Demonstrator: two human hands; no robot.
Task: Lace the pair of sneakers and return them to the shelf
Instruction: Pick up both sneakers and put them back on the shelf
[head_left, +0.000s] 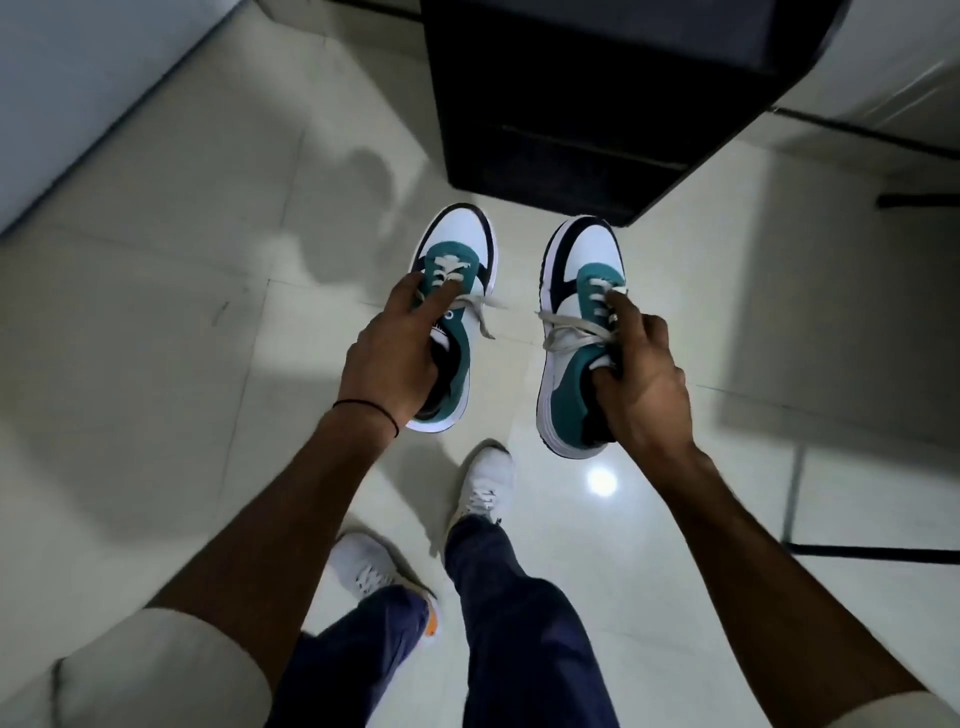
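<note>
Forearms (291, 509) out: left hand (387, 358) grips left sneaker (457, 249) by its collar, right hand (641, 379) grips right sneaker (576, 260) likewise.
Risk: loose lace ends (485, 317) beside each grip may snag and untie.

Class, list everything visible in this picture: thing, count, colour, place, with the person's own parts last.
left sneaker: 1, teal, white and black, held off the floor, left of centre
right sneaker: 1, same colours, held beside it
dark unit: 1, black, top centre
floor: 1, pale glossy tiles, throughout
worn shoes: 2, white, bottom centre
trousers: 1, dark blue, bottom centre
wrist thread: 1, black, left wrist
left hand: 1, grips left sneaker
right hand: 1, grips right sneaker
</note>
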